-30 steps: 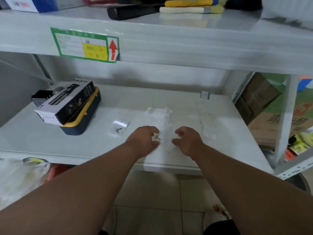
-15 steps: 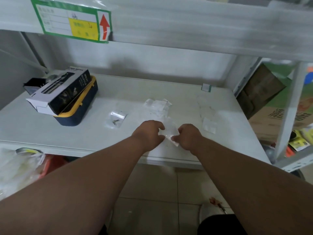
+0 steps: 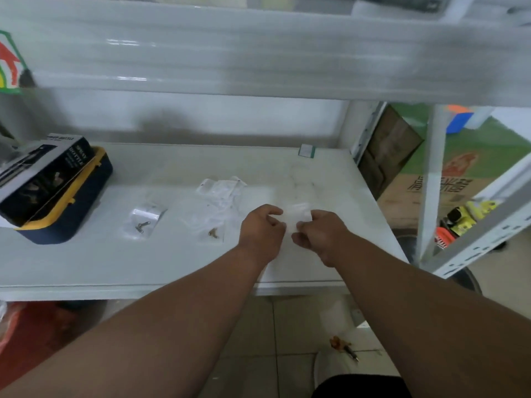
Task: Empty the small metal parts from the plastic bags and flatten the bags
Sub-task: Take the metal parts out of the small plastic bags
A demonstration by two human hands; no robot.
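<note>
Both my hands hold one small clear plastic bag (image 3: 298, 215) just above the white shelf (image 3: 86, 262). My left hand (image 3: 261, 229) pinches its left side and my right hand (image 3: 317, 234) pinches its right side. To the left, another clear bag (image 3: 145, 218) with small metal parts inside lies flat. A third bag (image 3: 211, 229) holding a small brass-coloured part lies just left of my left hand. A loose pile of empty clear bags (image 3: 222, 188) lies behind it.
A black-and-white box (image 3: 40, 173) sits on a blue and yellow case (image 3: 71, 214) at the shelf's left. An upper shelf (image 3: 258, 53) hangs low overhead. Cardboard boxes (image 3: 393, 147) and a white upright post (image 3: 431, 182) stand to the right. A small label (image 3: 306, 151) sits at the back.
The bag pinched between my hands has risen off the shelf and moved right. The view has shifted right and tilted down, and a bag with a brass part is now uncovered.
</note>
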